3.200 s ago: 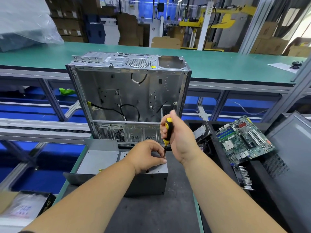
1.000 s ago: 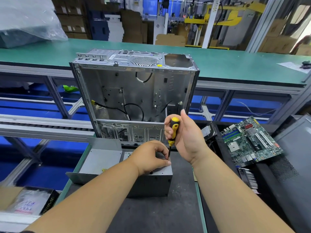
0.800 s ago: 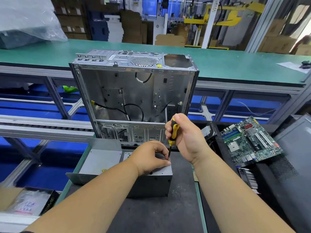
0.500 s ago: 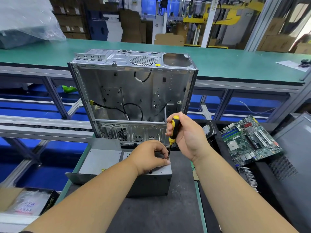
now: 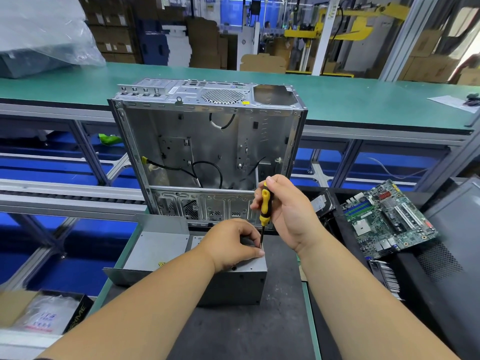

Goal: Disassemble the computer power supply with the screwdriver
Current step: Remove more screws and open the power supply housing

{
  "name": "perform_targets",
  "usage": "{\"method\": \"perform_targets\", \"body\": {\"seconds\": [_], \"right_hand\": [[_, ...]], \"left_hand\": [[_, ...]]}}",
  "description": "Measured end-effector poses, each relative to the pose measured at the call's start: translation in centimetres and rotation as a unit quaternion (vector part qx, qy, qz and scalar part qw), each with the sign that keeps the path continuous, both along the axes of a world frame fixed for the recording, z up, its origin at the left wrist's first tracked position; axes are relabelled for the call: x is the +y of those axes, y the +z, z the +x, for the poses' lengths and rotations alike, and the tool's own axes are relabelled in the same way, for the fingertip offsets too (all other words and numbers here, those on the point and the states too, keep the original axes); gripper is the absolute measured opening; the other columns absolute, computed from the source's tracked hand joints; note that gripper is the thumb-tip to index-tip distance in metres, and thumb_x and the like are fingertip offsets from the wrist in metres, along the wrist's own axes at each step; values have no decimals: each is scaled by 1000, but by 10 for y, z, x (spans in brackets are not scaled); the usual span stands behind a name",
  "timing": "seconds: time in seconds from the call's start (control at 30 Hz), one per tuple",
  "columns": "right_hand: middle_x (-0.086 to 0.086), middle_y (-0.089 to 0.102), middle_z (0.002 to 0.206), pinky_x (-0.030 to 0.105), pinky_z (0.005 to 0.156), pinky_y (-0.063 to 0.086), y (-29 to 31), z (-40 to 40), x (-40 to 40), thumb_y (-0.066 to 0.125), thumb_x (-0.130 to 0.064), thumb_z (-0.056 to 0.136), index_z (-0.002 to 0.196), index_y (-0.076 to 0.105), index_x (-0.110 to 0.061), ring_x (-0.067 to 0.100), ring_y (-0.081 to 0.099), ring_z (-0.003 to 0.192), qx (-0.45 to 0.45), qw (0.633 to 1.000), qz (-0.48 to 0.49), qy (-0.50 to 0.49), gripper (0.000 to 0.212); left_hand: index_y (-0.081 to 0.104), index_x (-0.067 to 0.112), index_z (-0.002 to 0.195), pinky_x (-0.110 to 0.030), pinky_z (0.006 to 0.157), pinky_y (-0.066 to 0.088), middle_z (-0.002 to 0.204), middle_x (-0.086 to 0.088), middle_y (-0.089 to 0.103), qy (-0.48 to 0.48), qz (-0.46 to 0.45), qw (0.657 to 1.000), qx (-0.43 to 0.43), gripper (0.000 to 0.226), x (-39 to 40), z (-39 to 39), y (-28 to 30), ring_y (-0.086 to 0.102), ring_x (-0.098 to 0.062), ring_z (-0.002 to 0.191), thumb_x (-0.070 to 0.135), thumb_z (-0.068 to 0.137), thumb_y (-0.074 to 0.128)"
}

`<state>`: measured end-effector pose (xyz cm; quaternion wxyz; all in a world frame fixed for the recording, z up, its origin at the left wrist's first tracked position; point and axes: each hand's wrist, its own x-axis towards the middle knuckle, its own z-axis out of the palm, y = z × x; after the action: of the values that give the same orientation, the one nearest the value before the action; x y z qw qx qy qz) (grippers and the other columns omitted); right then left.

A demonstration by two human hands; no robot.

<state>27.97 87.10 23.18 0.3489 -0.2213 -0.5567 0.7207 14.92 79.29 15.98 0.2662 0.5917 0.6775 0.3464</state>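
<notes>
The grey metal power supply [image 5: 233, 284] sits on the dark mat in front of me. My left hand [image 5: 228, 245] lies curled over its top near the right rear corner, fingers gripping the box's edge. My right hand [image 5: 285, 211] grips the yellow-and-black screwdriver [image 5: 265, 203] upright. The thin shaft points down and its tip meets the box's top right beside my left fingertips. The screw itself is hidden.
An empty open computer case [image 5: 207, 149] stands upright just behind the power supply. A grey metal cover [image 5: 153, 250] lies at the left. A green motherboard [image 5: 384, 216] and dark case panels [image 5: 446, 255] are at the right. A bagged box [image 5: 41, 318] sits at lower left.
My right hand has shifted its grip on the screwdriver handle, turning it in place. The left hand and the power supply have stayed put.
</notes>
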Motion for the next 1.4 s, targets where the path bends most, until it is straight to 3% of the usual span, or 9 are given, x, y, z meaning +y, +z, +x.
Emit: {"method": "perform_targets", "body": {"seconds": [0.17,0.4,0.53,0.7,0.8,0.93,1.07,1.17,1.4], "right_hand": [[4,58,75,33,73,45,-3,-1,0,41,-19,104,91,65,-9,16,53,68,16,1000,13,8,29],[1,46,67,24,59,35,-6,-8,-7,44,-37,96,94,57,-13,13,37,60,32,999,2,26,27],[-3,51,69,23,59,38,-8,-7,-6,47,-37,95,85,47,-21,13,41,60,-2,999,37,14,19],[1,60,78,31,65,44,-6,-3,-2,43,-33,100,85,58,-22,19,57,70,-30,997,70,-10,24],[3,57,72,31,65,44,-7,-5,-2,39,-30,99,84,62,-17,16,52,65,-15,998,58,-31,30],[1,49,64,23,58,36,-8,-9,-7,39,-43,100,85,59,-12,12,40,58,36,999,-17,-14,39],[-3,50,68,27,62,36,-9,-10,-8,48,-40,91,87,49,-20,14,40,61,-37,997,62,-23,20],[-2,55,72,26,61,39,-9,-8,-8,48,-35,93,88,45,-19,15,44,63,-34,996,76,-12,18],[2,59,77,31,71,48,-6,-5,-2,45,-27,92,87,58,-14,17,56,71,-20,996,86,-27,19]], "left_hand": [[67,32,66,-36,85,55,85,16,65,2,-7,1000,3,19,1,0,1,64,-4,84,33,68,86],[67,31,65,-36,82,55,84,13,66,0,-9,1000,-1,19,1,0,1,65,-6,82,33,68,86],[66,30,64,-36,83,54,83,13,66,-4,-5,1000,-3,20,1,0,1,64,-6,82,30,68,86],[69,32,67,-33,84,55,84,15,65,7,-8,1000,-3,18,0,0,1,63,-1,82,34,67,87],[68,34,66,-30,83,55,85,16,65,6,-9,1000,3,19,0,0,2,63,0,82,34,67,87],[68,32,66,-24,78,54,84,13,65,3,-4,1000,8,19,0,1,3,62,0,78,31,68,87],[68,29,65,-17,73,49,81,12,65,4,-2,1000,-3,19,-1,2,3,61,0,74,27,68,87],[68,29,65,-17,73,49,81,12,64,3,-2,1000,0,19,-1,2,3,62,0,75,28,69,86],[67,32,64,-24,79,53,82,13,65,2,0,1000,2,21,0,1,4,63,-2,79,30,68,87]]}}
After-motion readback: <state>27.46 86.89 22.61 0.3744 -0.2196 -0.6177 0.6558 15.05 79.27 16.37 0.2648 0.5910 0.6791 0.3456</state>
